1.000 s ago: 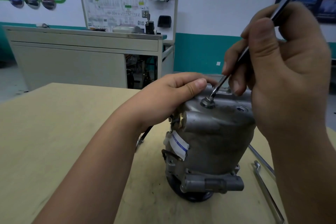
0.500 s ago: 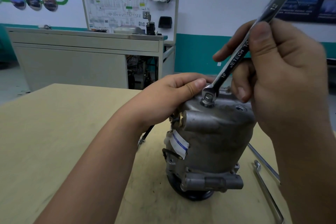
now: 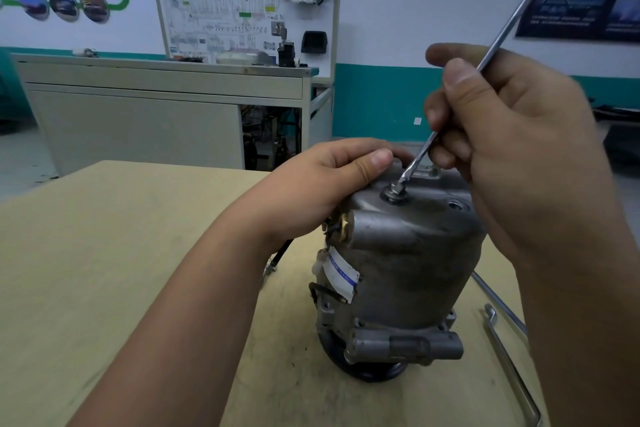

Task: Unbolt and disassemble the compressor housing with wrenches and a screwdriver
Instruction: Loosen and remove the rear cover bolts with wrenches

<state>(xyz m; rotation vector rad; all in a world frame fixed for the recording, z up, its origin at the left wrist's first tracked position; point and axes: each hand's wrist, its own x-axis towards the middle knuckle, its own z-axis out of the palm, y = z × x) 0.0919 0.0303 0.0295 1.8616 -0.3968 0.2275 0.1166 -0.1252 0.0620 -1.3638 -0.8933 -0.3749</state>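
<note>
Grips a slim wrench [image 3: 512, 21] in the right hand [image 3: 519, 149], fingers and thumb curled round its shank. Slants up and away past the knuckles, and down from the fingertips onto a bolt [image 3: 394, 191] just below and left of them, tool head seated on it. Clasps the top edge of the compressor housing [image 3: 408, 270] with the left hand [image 3: 329, 184], thumb just left of that bolt, fingers wrapped over the far side. Stands upright on the table [image 3: 104, 253] beneath both hands, with a white-and-blue label [image 3: 341, 272] and a brass fitting [image 3: 344, 225] under the left palm. Lying flat below the right wrist: a hooked metal bar [image 3: 509, 360] and, beside it, a straight rod [image 3: 496, 298]. Poking out behind the left wrist: a black tool [image 3: 280, 253], mostly hidden. Far beyond both hands: a grey cabinet [image 3: 138, 121] and a wiring board [image 3: 242, 10].
</note>
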